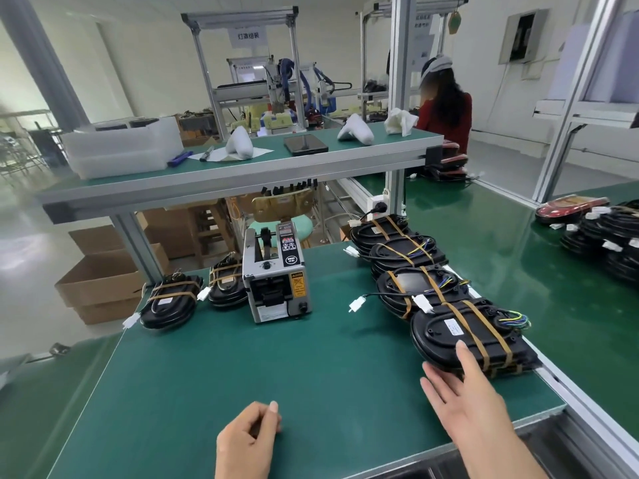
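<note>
Several bundles of black oval lamp units bound with brown tape lie in a row on the right of the green table [242,375]. My right hand [463,392] reaches to the nearest bundle [466,337]: the thumb lies on its top face and the straight fingers touch its near lower edge. My left hand [247,440] hovers low over the table's front with fingers curled and nothing in it. A grey tape dispenser [276,281] stands mid-table. Two more taped bundles [173,300] sit to its left.
A raised shelf [224,171] spans the back with a clear plastic bin [121,146], pens and white cloths. More black units [612,236] lie on the conveyor at right. Cardboard boxes [103,278] stand on the floor at left. A person in red sits beyond.
</note>
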The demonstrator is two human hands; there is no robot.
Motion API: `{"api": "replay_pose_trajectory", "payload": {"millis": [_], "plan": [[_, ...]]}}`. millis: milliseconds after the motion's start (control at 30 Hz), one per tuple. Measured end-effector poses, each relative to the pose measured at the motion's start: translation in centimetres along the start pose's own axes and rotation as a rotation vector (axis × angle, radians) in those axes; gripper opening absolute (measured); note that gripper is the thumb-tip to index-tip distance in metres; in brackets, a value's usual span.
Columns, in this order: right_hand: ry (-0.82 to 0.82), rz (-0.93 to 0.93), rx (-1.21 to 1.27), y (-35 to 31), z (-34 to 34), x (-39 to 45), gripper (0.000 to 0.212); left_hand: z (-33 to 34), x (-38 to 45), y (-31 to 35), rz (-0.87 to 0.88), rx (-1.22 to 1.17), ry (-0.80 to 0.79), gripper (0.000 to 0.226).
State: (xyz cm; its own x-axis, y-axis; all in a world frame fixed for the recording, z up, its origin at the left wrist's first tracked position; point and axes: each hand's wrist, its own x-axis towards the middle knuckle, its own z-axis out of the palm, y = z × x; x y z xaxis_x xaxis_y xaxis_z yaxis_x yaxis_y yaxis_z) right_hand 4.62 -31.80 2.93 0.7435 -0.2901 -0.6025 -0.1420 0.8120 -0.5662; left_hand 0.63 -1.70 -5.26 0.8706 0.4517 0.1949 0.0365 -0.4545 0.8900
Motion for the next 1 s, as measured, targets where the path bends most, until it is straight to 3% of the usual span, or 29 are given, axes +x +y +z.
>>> {"api": "replay_pose_trajectory", "payload": {"millis": [367,500,700,867,1000], "plan": [[-0.002,-0.211,-0.096,2.1,-1.3,-0.2,0.049,-0.3,-0.1,-0.1,0.019,0.025,-0.017,0.038],[-0.068,-0.324,-0.186,4.2,-1.2,-0.9,0.041,-1.0,-0.1,1.0,-0.068,-0.112,-0.040,0.040],[-0.479,-0.345,-0.495,7.2,0.8,-0.9,0.038,-2.9,1.0,2.3,-0.088,-0.265,-0.208,0.014],[-0.779,-0.232,-0.610,11.6,4.0,-1.5,0.048,-3.0,3.0,3.6,-0.023,-0.450,-0.350,0.051],[-0.925,-0.229,-0.636,13.1,5.5,-1.2,0.055,-3.7,4.0,3.2,-0.043,-0.487,-0.293,0.066]]}}
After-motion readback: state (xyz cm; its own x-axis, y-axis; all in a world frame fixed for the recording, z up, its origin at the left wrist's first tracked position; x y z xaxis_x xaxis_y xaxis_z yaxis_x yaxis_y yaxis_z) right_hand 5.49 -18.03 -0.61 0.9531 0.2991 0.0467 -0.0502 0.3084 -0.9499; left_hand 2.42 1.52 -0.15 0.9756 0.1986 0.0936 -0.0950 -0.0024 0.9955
